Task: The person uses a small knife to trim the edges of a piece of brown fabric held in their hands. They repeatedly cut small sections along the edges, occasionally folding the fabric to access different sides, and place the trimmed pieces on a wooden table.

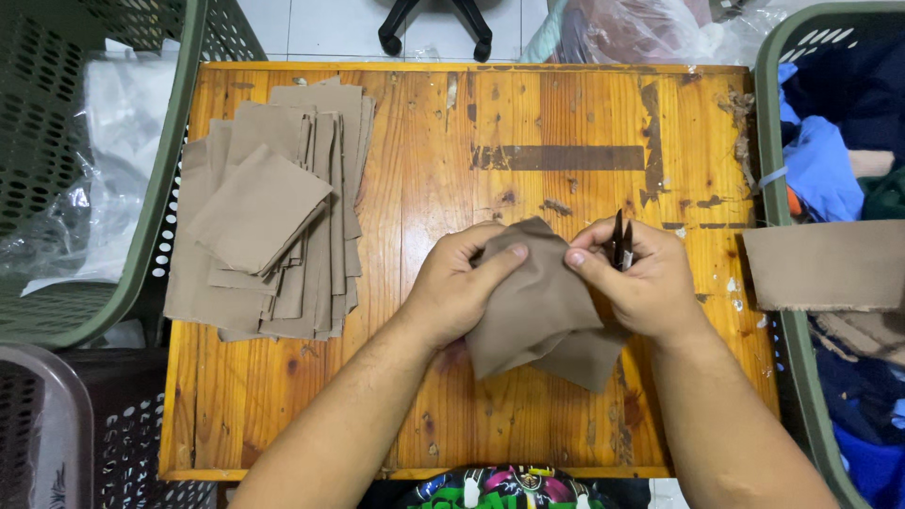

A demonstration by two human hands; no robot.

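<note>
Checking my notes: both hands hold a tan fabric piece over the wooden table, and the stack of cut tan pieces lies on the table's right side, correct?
Not quite. The head view shows the stack of tan pieces on the table's left side. The rest stands: the left hand and right hand hold the tan fabric piece.

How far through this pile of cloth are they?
A stack of tan cloth pieces lies on the wooden table, seemingly finished. In hand: the left hand and right hand grip one tan piece, the right also holding small black snips. More tan cloth drapes the right basket.
</note>
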